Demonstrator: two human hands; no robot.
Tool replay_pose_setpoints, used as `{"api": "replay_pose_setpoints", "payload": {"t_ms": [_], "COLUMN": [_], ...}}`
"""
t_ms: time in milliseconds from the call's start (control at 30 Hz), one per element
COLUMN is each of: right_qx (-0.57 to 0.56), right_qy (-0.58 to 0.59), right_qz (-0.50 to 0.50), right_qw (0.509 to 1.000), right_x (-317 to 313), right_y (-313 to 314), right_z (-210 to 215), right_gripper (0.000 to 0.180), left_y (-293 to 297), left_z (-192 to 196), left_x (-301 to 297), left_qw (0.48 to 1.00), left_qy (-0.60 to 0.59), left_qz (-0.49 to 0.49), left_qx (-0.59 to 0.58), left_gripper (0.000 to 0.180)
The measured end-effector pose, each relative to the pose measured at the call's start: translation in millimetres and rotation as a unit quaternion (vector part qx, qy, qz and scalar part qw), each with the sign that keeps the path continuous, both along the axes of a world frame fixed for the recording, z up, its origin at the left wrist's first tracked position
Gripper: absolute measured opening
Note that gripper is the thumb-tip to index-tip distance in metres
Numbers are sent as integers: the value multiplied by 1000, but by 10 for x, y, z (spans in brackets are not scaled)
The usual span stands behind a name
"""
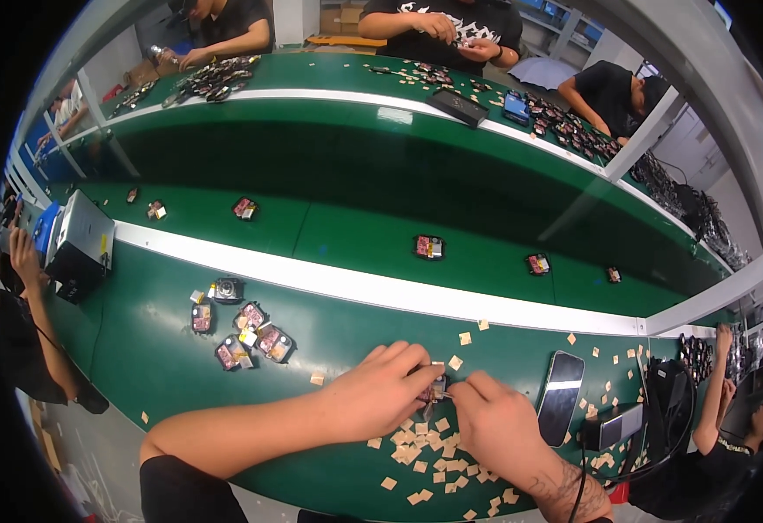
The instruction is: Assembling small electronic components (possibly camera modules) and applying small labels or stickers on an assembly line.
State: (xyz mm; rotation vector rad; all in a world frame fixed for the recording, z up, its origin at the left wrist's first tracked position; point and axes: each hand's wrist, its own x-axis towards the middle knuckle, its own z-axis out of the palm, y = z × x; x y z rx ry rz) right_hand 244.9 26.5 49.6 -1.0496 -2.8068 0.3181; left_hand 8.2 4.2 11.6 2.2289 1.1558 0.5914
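My left hand point(379, 388) is closed around a small electronic unit point(435, 390) with a circuit board, held low over the green bench. Its fingers cover much of the unit. From the right, my right hand point(496, 423) meets it in a pinch; a thin, metallic-looking tip shows at the fingertips against the unit, too small to name. Many small square beige pieces point(409, 451) lie scattered under and around both hands. Left of my left hand sits a loose group of similar black-cased units point(274, 343) with reddish boards.
A phone point(562, 397) and a dark box-shaped device point(613, 427) with a cable lie to the right. Beyond a white ledge point(311, 276), several units point(429, 247) rest on a green strip. A grey metal box point(85, 237) stands at left. Other people work around the bench.
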Motion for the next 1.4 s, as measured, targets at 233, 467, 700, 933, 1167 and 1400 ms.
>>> {"api": "replay_pose_setpoints", "payload": {"t_ms": [233,467,700,933,1167,1400], "right_qx": [-247,-48,-187,-234,-256,-347], "right_qy": [217,186,297,281,292,192], "right_qz": [-80,65,-72,-68,-82,-38], "right_qw": [941,979,934,928,918,917], "right_x": [74,-25,30,13,61,235], "right_y": [149,36,177,152,214,415], "right_z": [-87,-245,-286,-160,-189,-42], "right_gripper": [23,25,15,11,15,23], "left_y": [-17,-12,24,18,8,-20], "left_z": [-5,-40,-48,-54,-56,-43], "left_x": [10,-17,-38,-48,-67,-51], "left_qw": [999,996,997,996,997,996], "left_qy": [-48,-78,-71,-81,-53,9], "left_qz": [21,38,20,3,-26,-32], "left_qx": [11,11,26,29,39,88], "left_gripper": [43,46,43,37,30,34]}}
